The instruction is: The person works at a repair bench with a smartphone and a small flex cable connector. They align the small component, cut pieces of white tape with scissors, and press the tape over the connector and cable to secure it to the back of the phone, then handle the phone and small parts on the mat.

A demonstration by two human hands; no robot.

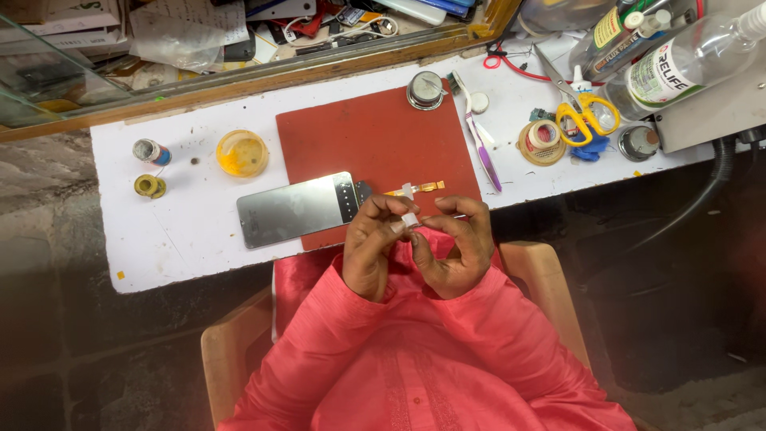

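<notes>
Small white part point(409, 217) is pinched between left hand point(372, 249) and right hand point(456, 249) at bench point(183, 231) front edge; a steady peel is likely called for.

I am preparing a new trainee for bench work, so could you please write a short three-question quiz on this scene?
1. True or false: the phone lies partly on the red mat.
2. What do the left hand and the right hand pinch between them? A) the small white piece B) the yellow-handled scissors C) the toothbrush
3. Which thing on the white table stands nearest the yellow dish: the solder spool or the tape roll?

Key: 1 true; 2 A; 3 the solder spool.
</notes>
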